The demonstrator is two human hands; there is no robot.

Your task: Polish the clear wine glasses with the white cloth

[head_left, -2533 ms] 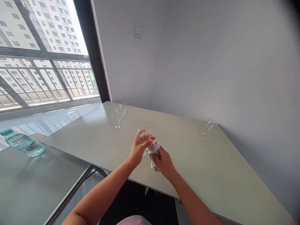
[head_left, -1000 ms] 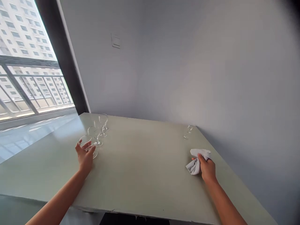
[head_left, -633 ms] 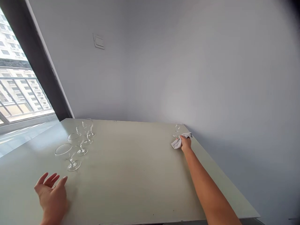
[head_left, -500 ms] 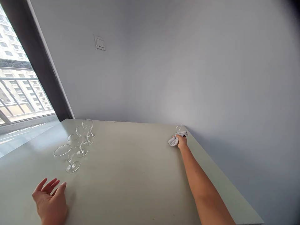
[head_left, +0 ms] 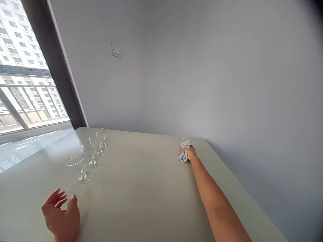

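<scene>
At the far right of the table, my right hand (head_left: 190, 153) is closed round a crumpled light-grey cloth (head_left: 184, 156). A clear glass (head_left: 187, 138) stands just behind the cloth, partly covered by it; whether the fingers also grip the glass cannot be seen. My left hand (head_left: 62, 216) hovers at the near left, fingers curved and apart, holding nothing. Beyond it, several clear stemmed glasses run in a row toward the back, with the nearest glass (head_left: 84, 177) closest to this hand but not touched.
The pale table (head_left: 131, 201) reaches back to a grey wall (head_left: 214, 84). A light switch (head_left: 117, 50) is on the wall at upper left. Farther left, a dark frame (head_left: 54, 50) borders a window (head_left: 30, 90) with a railing outside.
My right hand and the cloth have moved left across the table, and the glass behind them has shifted left too. My view has turned slightly left. The left hand remains open.
</scene>
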